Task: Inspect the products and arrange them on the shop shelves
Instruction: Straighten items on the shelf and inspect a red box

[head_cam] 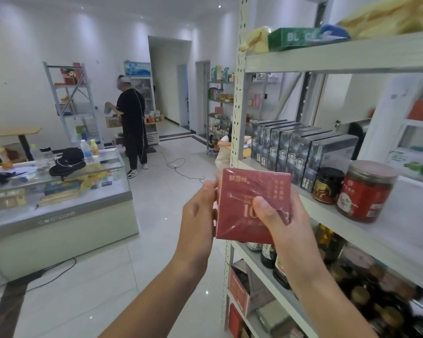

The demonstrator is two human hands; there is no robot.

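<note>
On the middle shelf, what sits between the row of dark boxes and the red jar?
A small dark jar with a gold label stands between the dark boxes and the red jar, in the head view.

the middle shelf [405, 228] lies bare right of the red jar [365, 191]. left of it, a dark jar [327, 185] and a row of dark boxes [303, 152] fill the board up to the post [237, 106]. the upper shelf [340, 57] closes the space overhead.
</note>
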